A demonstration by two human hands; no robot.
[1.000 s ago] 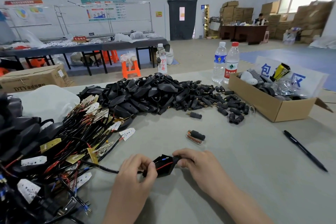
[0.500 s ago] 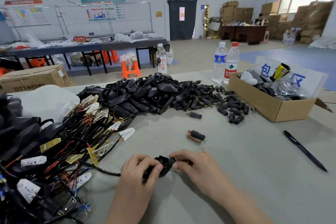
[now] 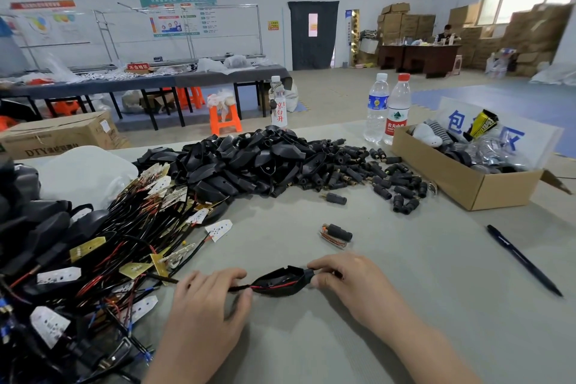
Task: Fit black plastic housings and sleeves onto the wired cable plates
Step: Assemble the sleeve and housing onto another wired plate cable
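Since the earlier frame, the black housing has been turned flat and drawn out lengthwise at near centre of the table. Its cable is pinched by the left hand, its narrow right end by the right hand. One unit is judged in progress; the wired plates heaped at left and the loose housings beyond are judged still to be fitted.

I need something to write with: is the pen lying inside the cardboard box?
No, the pen lies on the table in front of the cardboard box, not in it.
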